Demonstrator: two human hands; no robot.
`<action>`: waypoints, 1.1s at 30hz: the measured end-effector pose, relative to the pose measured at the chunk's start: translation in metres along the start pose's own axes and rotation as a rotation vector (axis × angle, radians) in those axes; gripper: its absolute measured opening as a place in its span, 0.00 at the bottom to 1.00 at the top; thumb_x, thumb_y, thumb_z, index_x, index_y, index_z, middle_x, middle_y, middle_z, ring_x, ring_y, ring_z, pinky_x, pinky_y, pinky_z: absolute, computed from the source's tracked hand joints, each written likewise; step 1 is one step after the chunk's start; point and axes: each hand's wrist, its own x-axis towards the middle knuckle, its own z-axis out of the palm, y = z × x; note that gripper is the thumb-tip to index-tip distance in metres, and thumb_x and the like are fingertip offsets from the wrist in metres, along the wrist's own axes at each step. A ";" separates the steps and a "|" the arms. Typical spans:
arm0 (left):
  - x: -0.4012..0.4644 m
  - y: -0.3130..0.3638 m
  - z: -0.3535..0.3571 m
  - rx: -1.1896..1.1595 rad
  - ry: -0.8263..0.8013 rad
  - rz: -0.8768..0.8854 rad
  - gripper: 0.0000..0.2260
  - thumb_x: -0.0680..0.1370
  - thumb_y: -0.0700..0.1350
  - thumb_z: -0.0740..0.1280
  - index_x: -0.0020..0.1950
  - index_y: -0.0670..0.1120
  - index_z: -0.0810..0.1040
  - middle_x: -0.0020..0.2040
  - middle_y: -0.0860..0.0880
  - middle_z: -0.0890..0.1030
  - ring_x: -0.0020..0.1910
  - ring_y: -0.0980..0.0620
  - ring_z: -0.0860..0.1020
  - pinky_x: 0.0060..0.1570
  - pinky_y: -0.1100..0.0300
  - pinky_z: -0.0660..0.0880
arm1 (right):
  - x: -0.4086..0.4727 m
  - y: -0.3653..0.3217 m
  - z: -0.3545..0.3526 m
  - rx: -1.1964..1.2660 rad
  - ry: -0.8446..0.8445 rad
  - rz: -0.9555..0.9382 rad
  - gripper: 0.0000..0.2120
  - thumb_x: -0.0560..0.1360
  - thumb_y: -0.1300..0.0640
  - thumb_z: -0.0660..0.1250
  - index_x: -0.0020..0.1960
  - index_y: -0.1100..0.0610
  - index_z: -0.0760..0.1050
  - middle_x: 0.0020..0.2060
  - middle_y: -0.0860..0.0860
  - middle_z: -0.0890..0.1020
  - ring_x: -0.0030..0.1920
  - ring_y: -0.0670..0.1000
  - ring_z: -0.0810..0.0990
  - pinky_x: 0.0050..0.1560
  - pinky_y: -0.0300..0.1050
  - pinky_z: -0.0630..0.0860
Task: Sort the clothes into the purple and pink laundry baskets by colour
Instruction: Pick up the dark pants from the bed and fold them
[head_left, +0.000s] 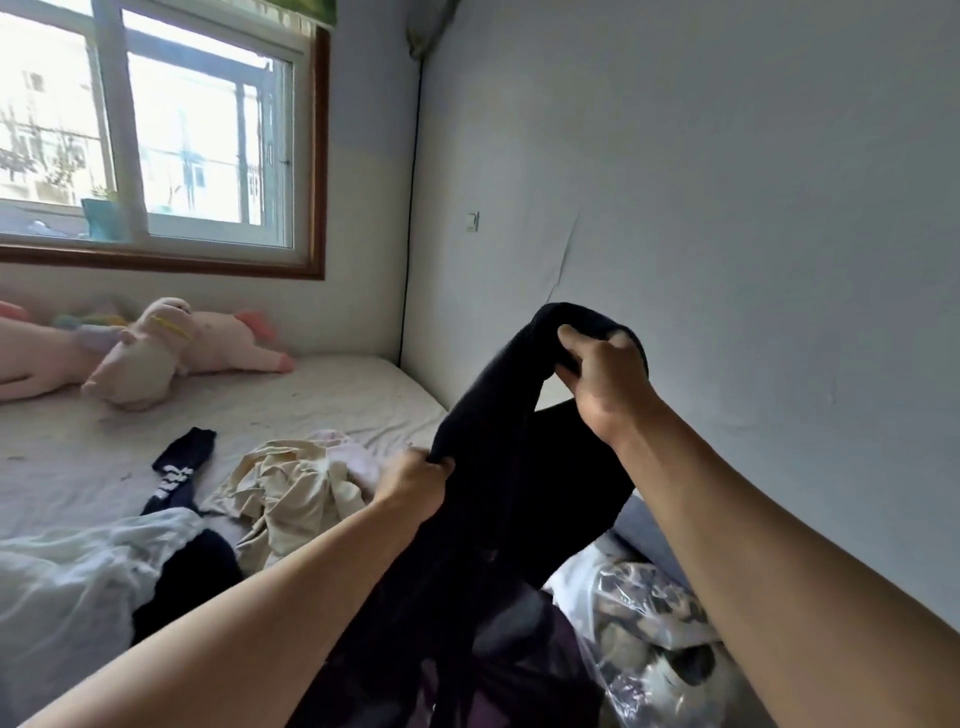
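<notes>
Head view: near, the black cloth (498, 499) hangs soft and floppy, so bunched edges look best to hold. Left hand (415, 483) pinches its side; right hand (605, 374) curls round the top. Farther left, clothes (291, 488) lie on the bed (332, 395).

We see a plain black fabric garment (498, 467) and a crumpled cream cotton shirt (291, 493). A navy sock with white lettering (179, 467) lies near pale pink plush toys (208, 343).
</notes>
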 end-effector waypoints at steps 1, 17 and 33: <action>0.002 0.009 -0.002 -0.064 0.018 -0.005 0.09 0.78 0.43 0.65 0.48 0.39 0.81 0.40 0.42 0.82 0.42 0.43 0.80 0.46 0.52 0.76 | -0.003 0.004 -0.003 -0.094 -0.046 -0.003 0.22 0.74 0.65 0.67 0.67 0.64 0.66 0.55 0.55 0.78 0.52 0.50 0.78 0.47 0.40 0.72; -0.023 0.054 -0.034 -0.338 -0.100 0.207 0.12 0.73 0.42 0.73 0.55 0.44 0.79 0.47 0.45 0.84 0.41 0.50 0.80 0.46 0.57 0.77 | -0.016 0.058 -0.002 -0.520 0.135 0.151 0.09 0.73 0.71 0.59 0.39 0.63 0.76 0.39 0.59 0.78 0.42 0.57 0.78 0.45 0.49 0.76; -0.012 0.063 -0.020 -0.353 0.041 -0.073 0.13 0.75 0.46 0.70 0.52 0.36 0.80 0.50 0.38 0.82 0.49 0.41 0.82 0.55 0.46 0.78 | -0.068 0.019 -0.011 -0.480 -0.565 0.340 0.22 0.73 0.50 0.70 0.64 0.58 0.70 0.53 0.51 0.79 0.50 0.46 0.78 0.55 0.46 0.73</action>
